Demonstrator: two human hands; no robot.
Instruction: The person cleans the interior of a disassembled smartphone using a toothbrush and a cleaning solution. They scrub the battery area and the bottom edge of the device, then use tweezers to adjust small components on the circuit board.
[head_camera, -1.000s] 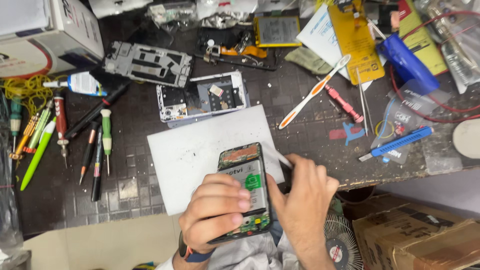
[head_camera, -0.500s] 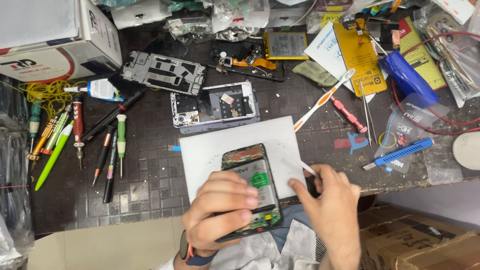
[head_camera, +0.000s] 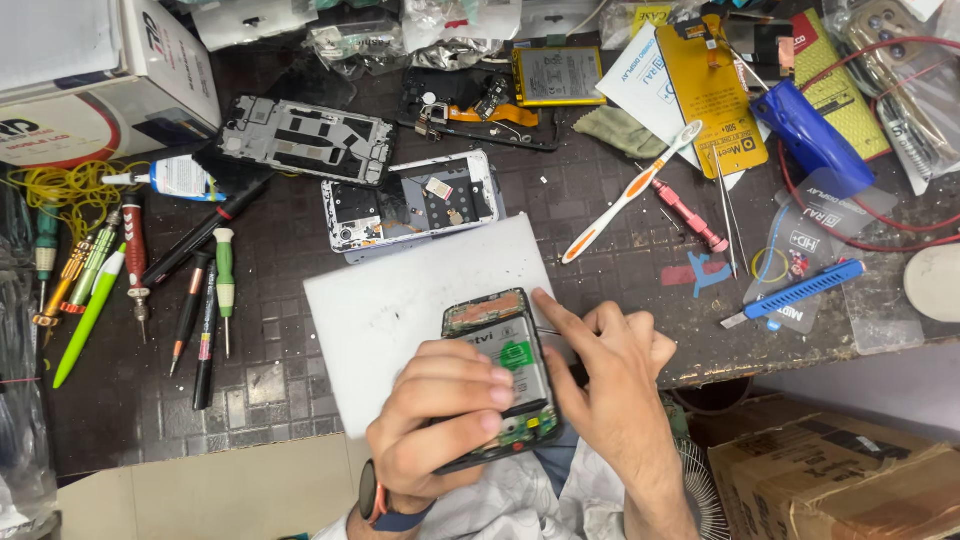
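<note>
Bare hands (head_camera: 520, 410), no gloves; dark watch w/ orange trim on left wrist (head_camera: 378, 505).

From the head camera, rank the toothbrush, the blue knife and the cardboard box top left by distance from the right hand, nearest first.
Right hand:
1. Toothbrush, above it, slightly right.
2. Blue knife, to its right, near the table edge.
3. Cardboard box, far upper left corner.

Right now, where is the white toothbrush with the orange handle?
In the head view, the white and orange toothbrush lies slanted on the dark workbench, right of centre, between the opened white phone frame and the red screwdriver.
</note>
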